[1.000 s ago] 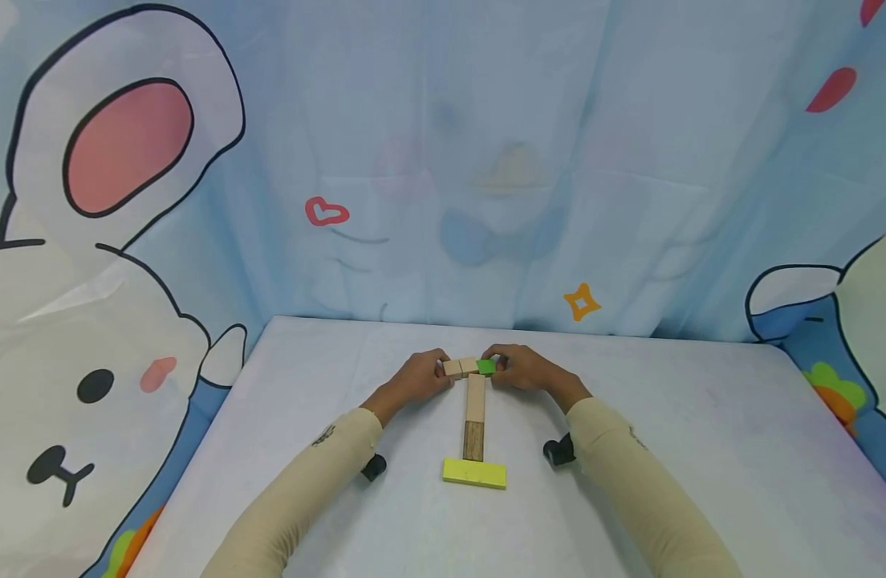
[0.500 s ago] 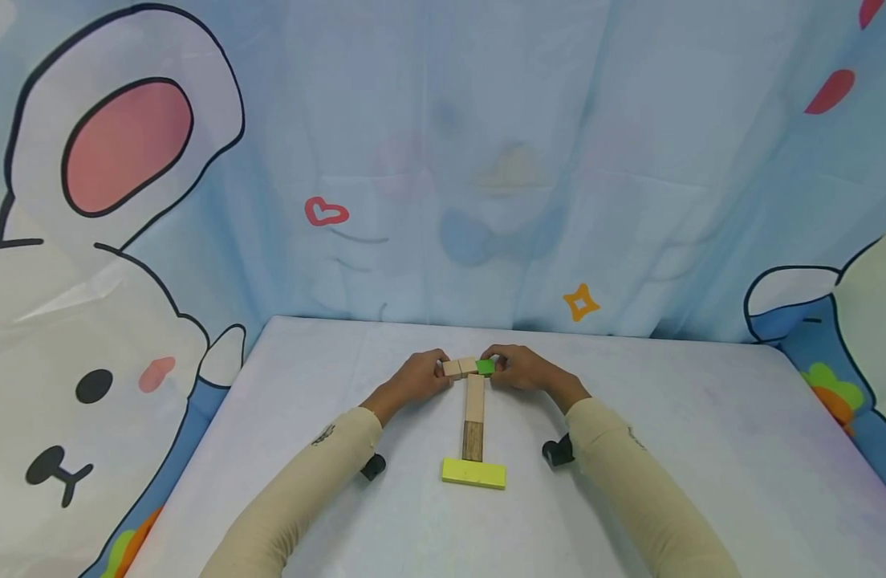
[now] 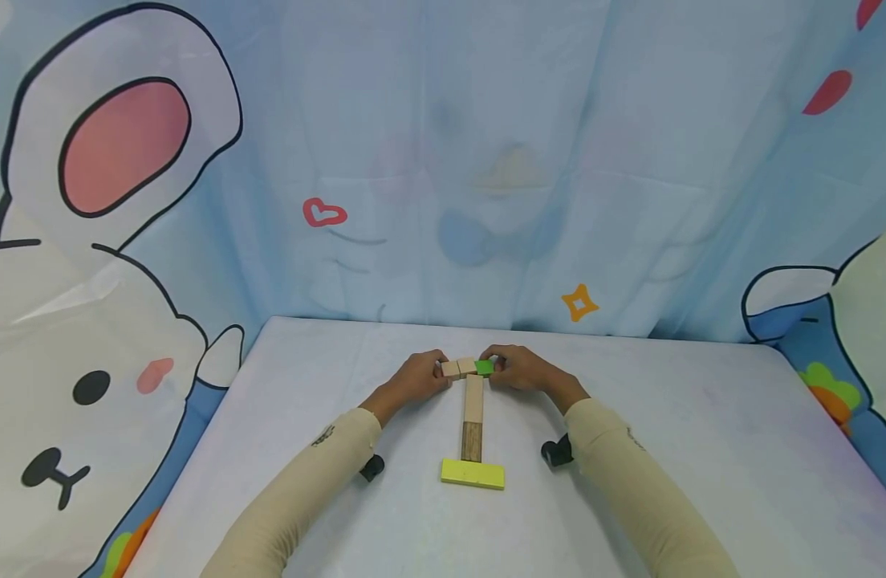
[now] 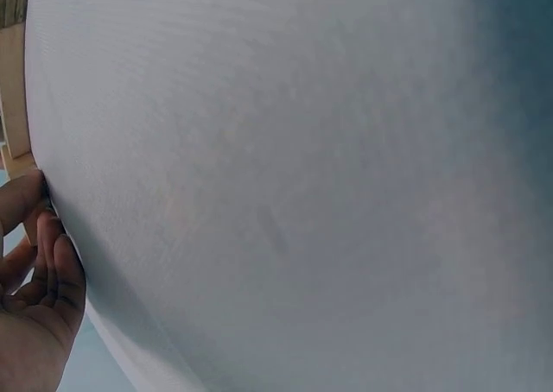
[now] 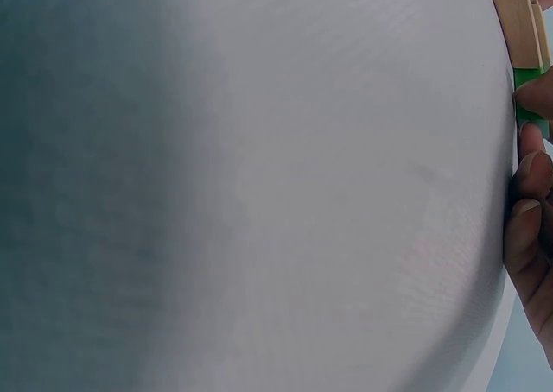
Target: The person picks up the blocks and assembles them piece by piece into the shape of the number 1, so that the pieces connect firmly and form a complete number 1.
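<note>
A short row of blocks lies across the far part of the table: two pale wooden blocks [image 3: 458,367] and a green block [image 3: 484,367] at the right end. My left hand [image 3: 419,376] pinches the row's left end with thumb and fingers. At the other end my right hand [image 3: 524,368] pinches the green block, its thumb against the block's side in the right wrist view. From the row a pale plank [image 3: 474,399] and a darker brown wooden block [image 3: 472,441] run toward me in line. A yellow block [image 3: 473,474] lies crosswise at their near end.
The white-covered table [image 3: 631,482] ends at the back against a blue cartoon curtain [image 3: 428,160]. Black wrist cameras hang under both sleeves, one [image 3: 557,452] right of the brown block and one [image 3: 373,467] left of the yellow block.
</note>
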`<action>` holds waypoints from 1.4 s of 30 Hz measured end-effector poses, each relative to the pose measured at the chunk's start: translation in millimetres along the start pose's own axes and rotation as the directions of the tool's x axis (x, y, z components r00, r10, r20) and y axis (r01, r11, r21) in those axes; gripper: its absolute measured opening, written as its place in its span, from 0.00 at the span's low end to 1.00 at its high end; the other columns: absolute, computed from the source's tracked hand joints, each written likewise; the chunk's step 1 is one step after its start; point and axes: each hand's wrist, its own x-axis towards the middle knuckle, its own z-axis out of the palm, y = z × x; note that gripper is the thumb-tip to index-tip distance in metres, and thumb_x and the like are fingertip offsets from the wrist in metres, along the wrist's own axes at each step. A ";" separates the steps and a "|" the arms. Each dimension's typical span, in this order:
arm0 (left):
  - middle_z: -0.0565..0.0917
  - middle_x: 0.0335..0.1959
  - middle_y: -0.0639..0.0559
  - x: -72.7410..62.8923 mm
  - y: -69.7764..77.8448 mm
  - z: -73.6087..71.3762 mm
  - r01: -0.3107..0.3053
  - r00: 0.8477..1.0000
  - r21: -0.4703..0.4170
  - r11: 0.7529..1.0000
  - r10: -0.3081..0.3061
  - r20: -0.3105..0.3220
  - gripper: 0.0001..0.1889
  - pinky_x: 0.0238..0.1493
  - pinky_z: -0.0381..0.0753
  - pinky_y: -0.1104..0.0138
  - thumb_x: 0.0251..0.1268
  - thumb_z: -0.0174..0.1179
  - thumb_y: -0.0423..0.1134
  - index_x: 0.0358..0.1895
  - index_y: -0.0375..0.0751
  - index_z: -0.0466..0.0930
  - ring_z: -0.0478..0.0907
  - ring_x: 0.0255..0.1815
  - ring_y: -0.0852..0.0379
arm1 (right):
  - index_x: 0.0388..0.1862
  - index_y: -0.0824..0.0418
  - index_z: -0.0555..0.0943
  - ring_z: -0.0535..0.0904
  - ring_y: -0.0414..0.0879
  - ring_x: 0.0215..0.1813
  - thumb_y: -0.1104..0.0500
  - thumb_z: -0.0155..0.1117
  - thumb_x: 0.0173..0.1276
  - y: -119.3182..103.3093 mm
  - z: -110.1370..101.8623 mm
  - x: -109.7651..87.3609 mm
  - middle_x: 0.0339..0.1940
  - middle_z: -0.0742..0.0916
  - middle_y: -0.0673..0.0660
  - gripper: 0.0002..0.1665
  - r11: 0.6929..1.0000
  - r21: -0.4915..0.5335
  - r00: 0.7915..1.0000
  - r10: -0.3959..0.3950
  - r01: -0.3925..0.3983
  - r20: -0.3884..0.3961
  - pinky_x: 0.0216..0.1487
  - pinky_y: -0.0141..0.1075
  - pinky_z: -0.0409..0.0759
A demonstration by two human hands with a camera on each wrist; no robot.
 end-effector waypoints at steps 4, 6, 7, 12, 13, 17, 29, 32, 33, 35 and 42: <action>0.83 0.34 0.49 0.1 0.1 0.2 0.000 1.000 -0.006 1.000 0.000 0.001 0.15 0.34 0.72 0.70 0.69 0.63 0.37 0.54 0.35 0.78 0.74 0.31 0.61 | 0.60 0.56 0.79 0.75 0.45 0.39 0.61 0.65 0.68 0.6 0.1 0.3 0.37 0.81 0.54 0.21 1.000 0.005 1.000 0.004 -0.004 0.002 0.42 0.38 0.73; 0.83 0.34 0.50 0.1 -0.1 0.1 0.001 1.000 -0.009 1.000 -0.001 0.002 0.15 0.34 0.72 0.70 0.69 0.63 0.37 0.54 0.35 0.78 0.74 0.31 0.61 | 0.60 0.56 0.79 0.74 0.45 0.39 0.61 0.65 0.68 0.5 0.2 0.7 0.37 0.81 0.54 0.21 1.000 0.006 1.000 0.011 -0.011 0.003 0.42 0.38 0.73; 0.82 0.34 0.50 0.0 0.0 0.0 0.004 1.000 -0.012 1.000 -0.004 0.002 0.15 0.34 0.72 0.70 0.69 0.64 0.37 0.54 0.35 0.78 0.74 0.31 0.61 | 0.60 0.56 0.78 0.74 0.45 0.39 0.61 0.65 0.68 0.4 0.1 0.8 0.37 0.81 0.54 0.21 1.000 0.004 1.000 0.010 -0.010 0.004 0.42 0.38 0.73; 0.83 0.35 0.50 0.7 -0.5 0.6 0.008 1.000 -0.006 1.000 -0.008 0.000 0.16 0.35 0.73 0.70 0.69 0.64 0.37 0.55 0.35 0.78 0.75 0.32 0.61 | 0.60 0.56 0.78 0.74 0.45 0.40 0.61 0.65 0.67 -0.7 -0.3 -0.2 0.37 0.81 0.54 0.22 1.000 -0.002 1.000 0.008 -0.008 0.005 0.43 0.38 0.73; 0.83 0.35 0.49 0.7 -0.6 0.9 0.010 1.000 -0.005 1.000 -0.010 -0.001 0.16 0.35 0.73 0.70 0.69 0.64 0.37 0.56 0.35 0.78 0.75 0.32 0.61 | 0.61 0.56 0.78 0.75 0.45 0.40 0.61 0.65 0.67 -0.7 -0.4 -0.4 0.37 0.81 0.54 0.22 1.000 -0.003 1.000 0.008 -0.008 0.005 0.43 0.38 0.73; 0.84 0.36 0.49 1.3 -0.9 1.4 0.002 1.000 0.002 1.000 -0.002 -0.007 0.18 0.36 0.74 0.70 0.69 0.64 0.36 0.58 0.33 0.76 0.75 0.32 0.61 | 0.61 0.56 0.78 0.75 0.45 0.40 0.61 0.66 0.67 0.2 -0.6 -0.1 0.37 0.81 0.54 0.23 1.000 -0.001 1.000 0.013 -0.013 0.004 0.42 0.38 0.73; 0.83 0.36 0.50 2.4 -3.3 2.0 0.013 1.000 -0.012 1.000 -0.013 -0.008 0.21 0.37 0.74 0.69 0.68 0.65 0.37 0.59 0.32 0.75 0.74 0.33 0.61 | 0.63 0.55 0.77 0.75 0.45 0.39 0.61 0.66 0.67 3.8 -0.1 1.1 0.37 0.81 0.54 0.25 1.000 0.020 1.000 0.012 -0.012 0.002 0.43 0.38 0.73; 0.82 0.35 0.50 1.3 -4.4 1.2 0.023 1.000 -0.015 1.000 -0.023 -0.010 0.22 0.36 0.73 0.69 0.67 0.65 0.38 0.60 0.32 0.74 0.74 0.32 0.61 | 0.64 0.56 0.76 0.75 0.45 0.39 0.61 0.66 0.67 4.3 0.3 1.7 0.37 0.82 0.54 0.26 1.000 0.023 1.000 0.004 -0.004 0.002 0.43 0.38 0.74; 0.82 0.35 0.50 0.7 -4.4 0.7 0.025 1.000 -0.014 1.000 -0.025 -0.010 0.22 0.35 0.73 0.70 0.67 0.65 0.38 0.60 0.32 0.74 0.74 0.32 0.61 | 0.65 0.56 0.75 0.75 0.45 0.38 0.61 0.66 0.67 4.3 0.4 1.9 0.37 0.82 0.53 0.27 1.000 0.025 1.000 0.000 0.000 0.002 0.43 0.39 0.74; 0.82 0.34 0.51 -0.4 -4.6 -0.2 0.027 1.000 -0.014 1.000 -0.027 -0.008 0.23 0.34 0.72 0.70 0.67 0.65 0.38 0.60 0.31 0.74 0.74 0.31 0.61 | 0.66 0.57 0.74 0.76 0.44 0.38 0.61 0.66 0.66 4.4 0.2 2.0 0.37 0.82 0.53 0.28 1.000 0.030 1.000 -0.002 0.002 0.002 0.43 0.39 0.74; 0.82 0.33 0.53 -2.5 -5.9 -1.7 0.032 1.000 0.001 1.000 -0.032 0.000 0.25 0.34 0.72 0.69 0.66 0.66 0.40 0.62 0.32 0.73 0.74 0.30 0.61 | 0.68 0.59 0.72 0.76 0.44 0.39 0.59 0.67 0.65 4.4 -2.4 -0.6 0.38 0.82 0.53 0.32 1.000 0.029 1.000 -0.006 0.006 -0.001 0.43 0.39 0.75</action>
